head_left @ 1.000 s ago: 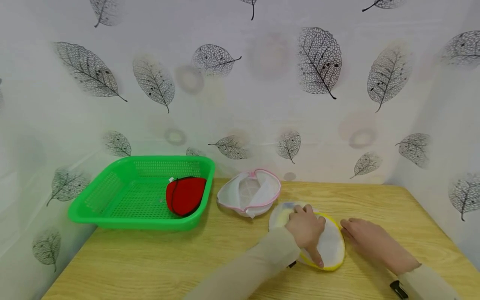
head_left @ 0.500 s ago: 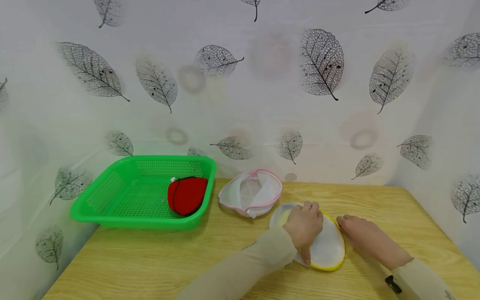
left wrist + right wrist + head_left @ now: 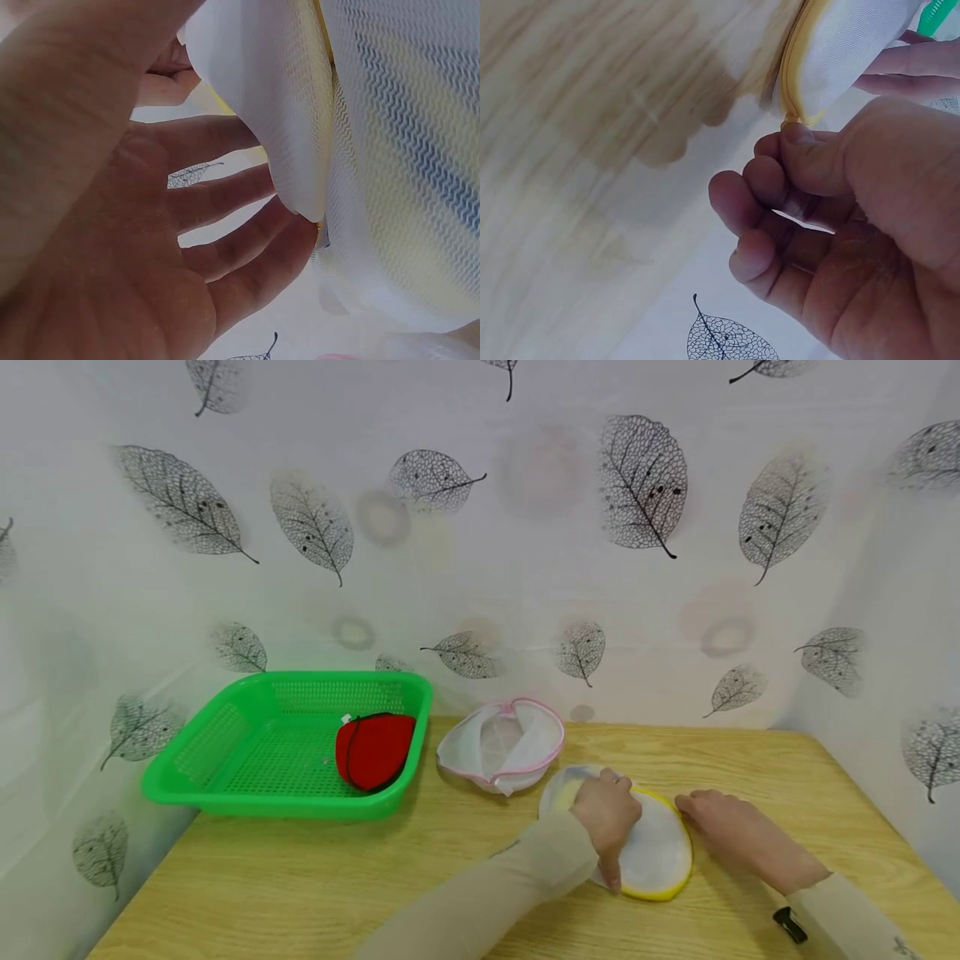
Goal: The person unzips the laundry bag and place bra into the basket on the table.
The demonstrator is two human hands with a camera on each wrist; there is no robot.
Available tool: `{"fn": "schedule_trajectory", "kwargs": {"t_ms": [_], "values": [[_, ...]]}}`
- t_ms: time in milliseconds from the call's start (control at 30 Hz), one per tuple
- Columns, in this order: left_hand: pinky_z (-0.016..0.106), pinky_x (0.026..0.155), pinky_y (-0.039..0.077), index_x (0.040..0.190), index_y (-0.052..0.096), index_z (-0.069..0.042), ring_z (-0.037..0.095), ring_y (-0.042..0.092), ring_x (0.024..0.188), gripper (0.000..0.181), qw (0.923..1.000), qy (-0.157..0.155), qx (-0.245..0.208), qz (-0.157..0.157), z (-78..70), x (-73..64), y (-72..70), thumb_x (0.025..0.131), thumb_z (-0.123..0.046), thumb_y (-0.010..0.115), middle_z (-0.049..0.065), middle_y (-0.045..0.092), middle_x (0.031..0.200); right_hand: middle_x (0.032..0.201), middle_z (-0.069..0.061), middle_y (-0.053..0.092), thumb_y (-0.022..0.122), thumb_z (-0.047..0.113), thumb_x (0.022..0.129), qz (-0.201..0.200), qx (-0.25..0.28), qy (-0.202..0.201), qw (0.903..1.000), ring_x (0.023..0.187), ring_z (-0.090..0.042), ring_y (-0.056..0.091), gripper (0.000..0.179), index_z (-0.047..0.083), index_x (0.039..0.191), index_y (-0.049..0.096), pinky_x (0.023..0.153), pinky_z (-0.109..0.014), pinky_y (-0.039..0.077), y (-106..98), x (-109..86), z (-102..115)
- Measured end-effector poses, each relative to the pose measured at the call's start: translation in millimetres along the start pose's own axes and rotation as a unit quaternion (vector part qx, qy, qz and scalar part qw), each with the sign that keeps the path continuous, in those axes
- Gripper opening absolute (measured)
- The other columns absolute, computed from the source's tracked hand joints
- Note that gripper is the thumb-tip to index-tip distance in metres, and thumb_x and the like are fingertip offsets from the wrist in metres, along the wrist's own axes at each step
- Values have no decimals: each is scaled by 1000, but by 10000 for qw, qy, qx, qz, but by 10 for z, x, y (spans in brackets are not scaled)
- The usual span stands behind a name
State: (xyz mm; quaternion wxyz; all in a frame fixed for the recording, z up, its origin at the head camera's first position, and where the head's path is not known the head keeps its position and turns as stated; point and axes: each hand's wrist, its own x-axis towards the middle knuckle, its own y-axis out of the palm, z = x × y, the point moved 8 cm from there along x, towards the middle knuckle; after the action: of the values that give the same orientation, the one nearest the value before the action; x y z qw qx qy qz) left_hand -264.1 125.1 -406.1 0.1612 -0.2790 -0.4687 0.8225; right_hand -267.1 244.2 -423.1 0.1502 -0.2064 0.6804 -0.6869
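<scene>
A white mesh laundry bag (image 3: 656,852) with a yellow zipper edge lies on the right half of the table. My left hand (image 3: 606,814) spans it, fingers at the far edge and thumb at the near one. In the left wrist view, the left hand's fingers (image 3: 225,202) reach round a fold of the mesh, their tips partly hidden. Yellowish cloth with blue stripes (image 3: 442,165) shows through the mesh. My right hand (image 3: 723,827) is at the bag's right end. In the right wrist view, its thumb and index finger pinch the end of the yellow zipper (image 3: 791,90).
A second white mesh bag (image 3: 461,752) with a pink zipper sits gaping near the back of the wooden table (image 3: 360,877). At the left stands a green plastic basket (image 3: 273,810) with a red pouch (image 3: 375,752) in it. A leaf-printed curtain (image 3: 517,568) rises behind.
My left thumb has drawn back left along the near edge of the bag, baring more of the mesh. The right hand keeps nearly the same place at the zipper's right end.
</scene>
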Motion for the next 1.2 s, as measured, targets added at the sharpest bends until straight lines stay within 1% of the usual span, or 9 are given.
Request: {"fn": "schedule_trajectory", "kwargs": {"t_ms": [133,233,433,600,733,933,1067,1200], "values": [[18,99,50,136,56,-46,3,46,125,96,9999,-38,-104,32,-1,9,-1,51,-81,84,-20,51,132,74,4,56,67,1,91,-41,14,-59,10000,65,-17,56,20,16,83,58,54,-34,47,-13,-7,-20],[19,98,50,135,56,-46,3,47,124,96,9999,-79,-107,49,-5,14,-6,50,-82,84,-20,51,131,74,5,54,66,0,91,-40,-3,-124,9999,64,-14,54,21,17,82,57,54,-33,45,-16,-13,-32],[17,90,53,135,57,-45,2,47,115,99,9998,-145,-101,50,3,14,-11,47,-82,84,-20,51,124,72,8,50,67,3,92,-33,199,-224,9995,62,-5,45,22,18,81,55,55,-26,39,-14,-39,-37],[17,86,54,132,59,-44,3,47,112,97,9995,-196,-246,12,15,13,-13,46,-80,86,-20,51,121,72,9,47,67,4,92,-56,274,-243,9993,62,-3,39,23,18,80,54,55,-24,36,-1,-53,-41],[18,85,54,132,59,-45,3,48,113,97,9992,-180,-359,-18,20,11,-14,46,-79,88,-20,51,122,72,9,48,67,3,92,-59,228,-229,9995,62,-3,43,22,19,81,57,55,-25,37,15,-64,-56],[22,90,53,143,45,-56,5,47,121,108,9977,-60,-662,-136,30,4,-19,47,-75,91,-19,48,134,72,9,51,67,2,91,-86,219,-286,9993,62,-4,48,20,19,82,60,55,-26,39,14,-78,-63],[23,92,52,141,48,-57,6,48,121,105,9975,-26,-690,-151,25,-5,-25,47,-73,92,-19,48,134,74,9,52,68,1,91,-76,261,-302,9992,63,-5,50,20,19,84,62,55,-26,41,5,-89,-59],[23,91,53,140,50,-56,6,47,121,103,9981,-67,-610,-83,14,-5,-26,48,-73,91,-18,48,134,73,9,52,67,2,91,-111,269,-326,9990,62,-4,49,20,19,83,61,55,-26,40,3,-96,-52]]}}
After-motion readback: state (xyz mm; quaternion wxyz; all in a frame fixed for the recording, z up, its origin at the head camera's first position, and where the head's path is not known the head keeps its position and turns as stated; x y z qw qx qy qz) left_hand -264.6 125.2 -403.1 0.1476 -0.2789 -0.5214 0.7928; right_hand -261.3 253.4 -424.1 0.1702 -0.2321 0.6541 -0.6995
